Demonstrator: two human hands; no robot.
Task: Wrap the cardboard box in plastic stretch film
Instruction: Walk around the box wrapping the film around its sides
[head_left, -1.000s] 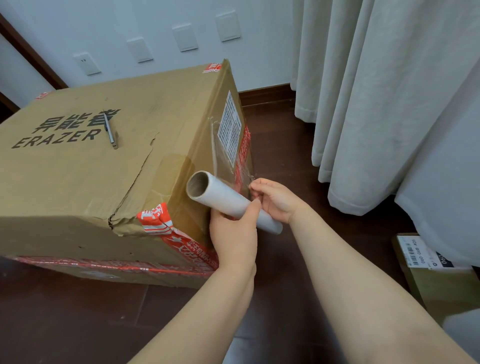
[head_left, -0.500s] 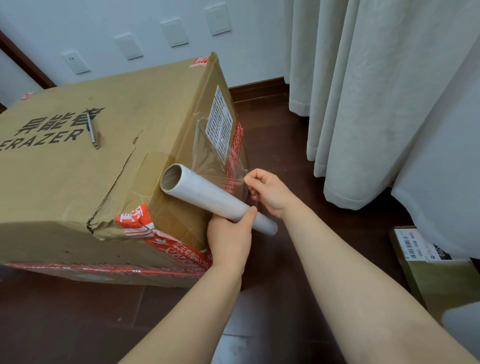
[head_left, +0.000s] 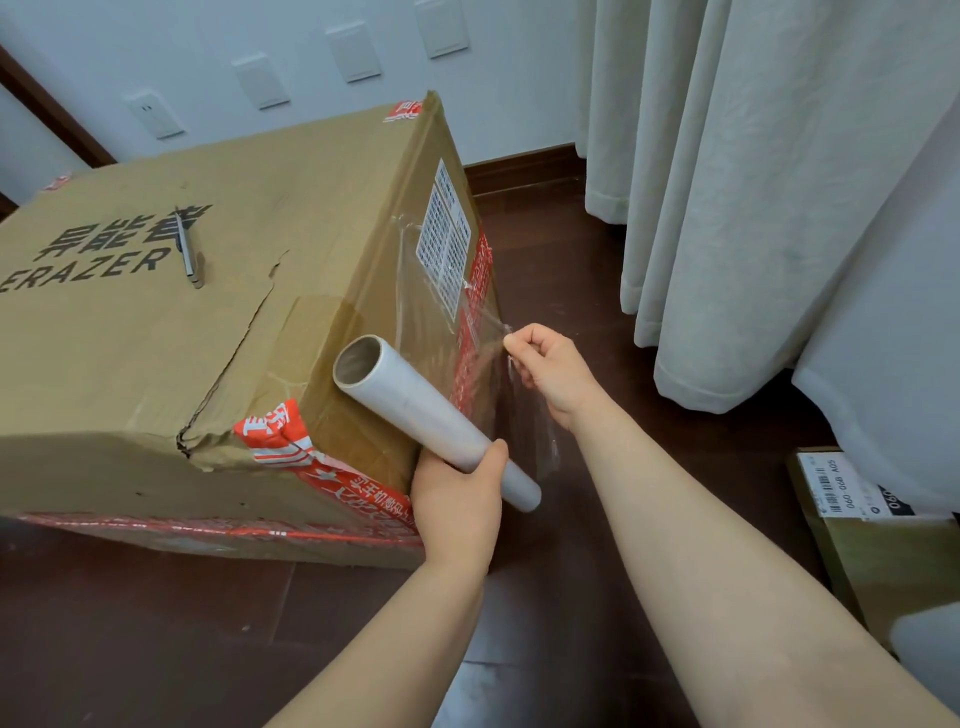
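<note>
Fig., head view: wrap start, as I read it from my remote seat. L hand (head_left: 457, 499) has its fingers clamped round the lower end of the pale tube-shaped roll of clear stretch film (head_left: 415, 410), slanted vs. the right face of the large brown cardboard box (head_left: 208, 338), prob. so film pays off flat. R hand (head_left: 550, 374) pinches the clear film sheet (head_left: 431, 322) at its free edge, thumb & forefinger together, to hold it taut by that face's far edge. Box sits on the dark wood floor (head_left: 156, 623), near its far edge by the white wall (head_left: 519, 62). It has a torn, creased top, red printed tape (head_left: 270, 431) at corners and a white label (head_left: 447, 244) under film. Most faces are bare.
</note>
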